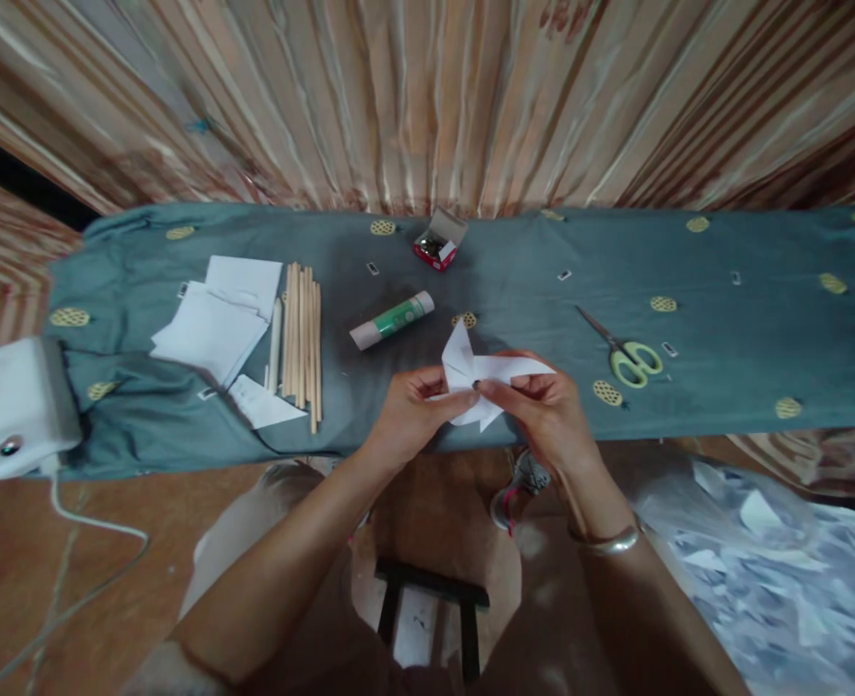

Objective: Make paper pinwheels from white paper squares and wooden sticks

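A white paper pinwheel with folded blades is held up over the table's front edge. My left hand grips its left side, the thumb lying toward the middle. From the other side my right hand pinches it, thumb at the centre, where a small dark spot shows; I cannot make out whether that is a pin. The fingers behind the paper are partly hidden. Just beyond my hands lies a green and white glue stick. Scissors with pale green handles rest to the right of my right hand.
Left on the cloth-covered table are white paper squares, a paper scrap and several wooden sticks. An opened small red box of metal pieces stands at the back. A white device with a cable sits far left.
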Available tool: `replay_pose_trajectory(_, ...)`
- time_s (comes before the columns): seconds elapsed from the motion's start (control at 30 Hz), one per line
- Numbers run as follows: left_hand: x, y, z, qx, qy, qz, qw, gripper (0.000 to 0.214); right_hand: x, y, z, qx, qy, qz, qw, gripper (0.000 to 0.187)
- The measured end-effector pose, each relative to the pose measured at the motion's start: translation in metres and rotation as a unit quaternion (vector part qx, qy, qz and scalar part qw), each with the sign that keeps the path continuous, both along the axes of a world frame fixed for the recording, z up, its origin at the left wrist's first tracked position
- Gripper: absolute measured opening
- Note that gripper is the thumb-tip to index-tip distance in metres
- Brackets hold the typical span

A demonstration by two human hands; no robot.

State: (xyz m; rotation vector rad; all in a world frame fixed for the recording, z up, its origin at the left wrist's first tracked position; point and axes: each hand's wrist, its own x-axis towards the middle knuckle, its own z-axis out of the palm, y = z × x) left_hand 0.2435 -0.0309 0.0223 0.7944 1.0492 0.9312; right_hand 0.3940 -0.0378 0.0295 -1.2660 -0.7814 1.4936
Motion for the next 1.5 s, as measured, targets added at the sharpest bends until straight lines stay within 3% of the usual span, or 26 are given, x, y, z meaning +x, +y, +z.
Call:
replay_pose_trajectory(0.2, -0.016, 0.005, 0.01, 0.052, 0.017, 0.035, 0.998, 0.033, 0.006, 0.002, -0.002, -0.014, 0.0, -0.032, 0.999, 0.028)
replay_pose_trajectory(0.33, -0.054, 0.021, 0.011, 0.136, 0.159, 0.113, 0.971, 0.03, 0.013, 0.001, -0.002, -0.016, -0.005, -0.045, 0.999, 0.024)
replay_pose_trajectory(0.37, -0.068, 0.027, 0.009, 0.173, 0.231, 0.13, 0.949, 0.027, 0.015, 0.001, -0.001, -0.014, -0.005, -0.045, 0.999, 0.025)
replay_pose_trajectory(0.43, -0.095, 0.038, 0.005, 0.238, 0.401, 0.143, 0.873, 0.022, 0.016, 0.0, 0.001, -0.011, -0.005, -0.048, 0.999, 0.028)
replay_pose_trajectory(0.53, -0.128, 0.049, -0.003, 0.261, 0.573, 0.108, 0.77, 0.024, 0.017, -0.001, 0.006, -0.016, 0.001, -0.048, 0.999, 0.028)
replay_pose_trajectory(0.6, -0.137, 0.051, -0.008, 0.258, 0.635, 0.08, 0.723, 0.026, 0.018, -0.002, 0.009, -0.027, 0.01, -0.049, 0.998, 0.026)
replay_pose_trajectory(0.67, -0.139, 0.052, -0.011, 0.249, 0.669, 0.054, 0.698, 0.027, 0.018, -0.003, 0.01, -0.039, 0.016, -0.046, 0.998, 0.025)
replay_pose_trajectory(0.97, -0.134, 0.055, -0.011, 0.222, 0.714, 0.034, 0.663, 0.027, 0.023, -0.008, 0.005, -0.04, 0.016, -0.057, 0.997, 0.029)
replay_pose_trajectory(1.5, -0.133, 0.061, -0.017, 0.228, 0.745, 0.037, 0.626, 0.022, 0.019, -0.004, 0.011, -0.054, 0.024, -0.045, 0.997, 0.033)
